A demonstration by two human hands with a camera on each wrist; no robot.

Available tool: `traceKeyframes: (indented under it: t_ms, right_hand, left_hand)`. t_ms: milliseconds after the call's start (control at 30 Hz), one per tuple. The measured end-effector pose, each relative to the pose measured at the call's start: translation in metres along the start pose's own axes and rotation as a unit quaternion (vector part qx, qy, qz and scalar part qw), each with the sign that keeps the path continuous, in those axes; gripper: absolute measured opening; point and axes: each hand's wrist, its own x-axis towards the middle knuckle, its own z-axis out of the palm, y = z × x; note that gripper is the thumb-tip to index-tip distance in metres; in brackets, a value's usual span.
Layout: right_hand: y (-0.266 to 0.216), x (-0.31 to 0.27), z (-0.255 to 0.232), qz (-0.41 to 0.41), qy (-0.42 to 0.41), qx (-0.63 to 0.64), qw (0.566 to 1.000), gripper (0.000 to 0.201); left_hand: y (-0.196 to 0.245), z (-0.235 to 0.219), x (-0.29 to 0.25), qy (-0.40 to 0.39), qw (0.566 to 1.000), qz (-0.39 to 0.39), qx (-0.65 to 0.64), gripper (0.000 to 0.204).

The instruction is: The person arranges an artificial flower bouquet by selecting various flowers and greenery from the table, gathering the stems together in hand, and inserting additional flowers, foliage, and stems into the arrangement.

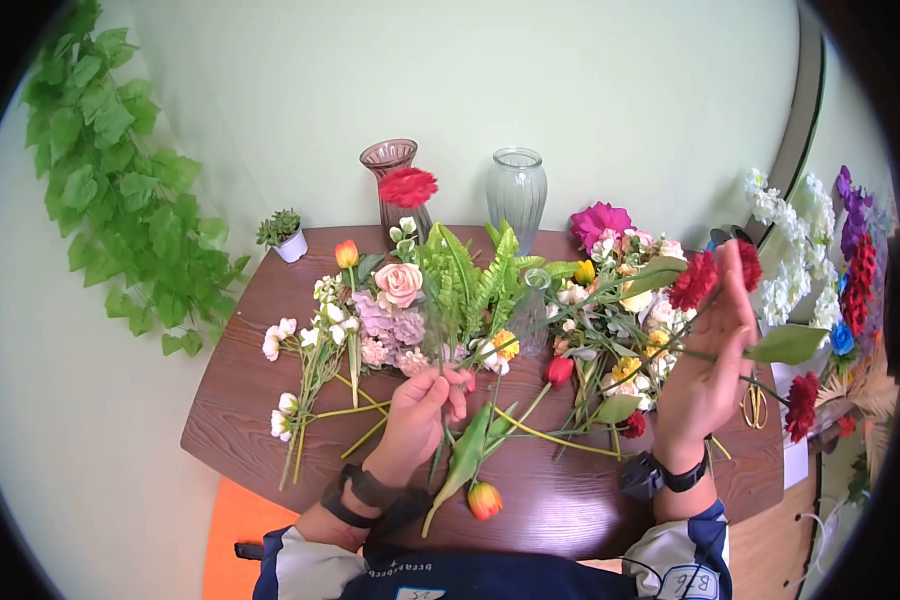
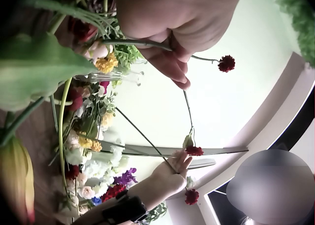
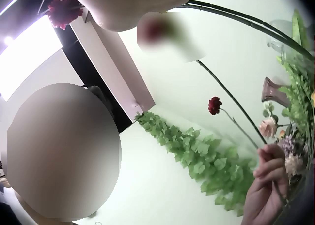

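Note:
My left hand (image 1: 425,415) pinches thin green stems between thumb and fingers, over the middle of the table. One ends in a red carnation (image 1: 408,187) up in front of the pink vase; another, seen in the left wrist view, runs toward a red carnation (image 2: 194,150) beside my right hand. Raised at the right, my right hand (image 1: 705,385) has its fingers pointing up and its thumb against a stem crossing the palm. Past that thumb a green leaf (image 1: 785,345) and another red carnation (image 1: 800,407) stick out to the right. A further red bloom shows behind the fingertips.
Pink vase (image 1: 388,157) and clear vase (image 1: 516,190) stand at the back; a small glass bottle (image 1: 535,310) is mid-table. Mixed flowers cover both sides. An orange tulip (image 1: 485,500) lies near the front edge, gold scissors (image 1: 754,408) at right, a potted succulent (image 1: 288,240) back left.

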Motion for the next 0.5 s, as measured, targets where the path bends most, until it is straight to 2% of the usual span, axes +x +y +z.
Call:
traceKeyframes:
  t_ms: [100, 167, 200, 267, 300, 333, 400, 433, 500]
  right_hand:
    - [-0.002, -0.013, 0.012, 0.061, -0.038, 0.044, 0.996, 0.043]
    - [-0.002, -0.022, 0.017, 0.098, -0.052, 0.075, 0.991, 0.043]
    - [-0.001, -0.027, 0.020, 0.119, -0.069, 0.059, 0.989, 0.052]
    - [0.002, -0.040, 0.023, 0.182, -0.067, 0.115, 0.974, 0.048]
    - [0.003, -0.047, 0.024, 0.228, -0.053, 0.136, 0.963, 0.047]
    - [0.005, -0.046, 0.030, 0.223, -0.073, 0.192, 0.953, 0.046]
    - [0.009, -0.052, 0.031, 0.243, -0.074, 0.216, 0.943, 0.045]
    - [0.013, -0.054, 0.029, 0.244, -0.086, 0.224, 0.940, 0.044]
    - [0.012, -0.055, 0.030, 0.225, -0.120, 0.230, 0.939, 0.043]
  left_hand:
    - [-0.005, 0.006, -0.002, 0.009, 0.996, -0.050, -0.078, 0.023]
    - [-0.006, 0.010, -0.003, -0.024, 0.988, -0.081, -0.131, 0.026]
    - [-0.006, 0.014, -0.004, -0.027, 0.987, -0.085, -0.136, 0.026]
    - [-0.004, 0.021, -0.008, -0.072, 0.986, -0.149, 0.017, 0.032]
    - [-0.008, 0.021, -0.011, -0.075, 0.985, -0.153, 0.013, 0.032]
    - [-0.013, 0.020, -0.013, -0.114, 0.975, -0.183, 0.052, 0.033]
    - [-0.016, 0.020, -0.014, -0.184, 0.950, -0.232, 0.097, 0.040]
    - [-0.015, 0.023, -0.016, -0.190, 0.948, -0.234, 0.097, 0.040]
    - [-0.017, 0.025, -0.022, -0.233, 0.929, -0.157, 0.241, 0.044]
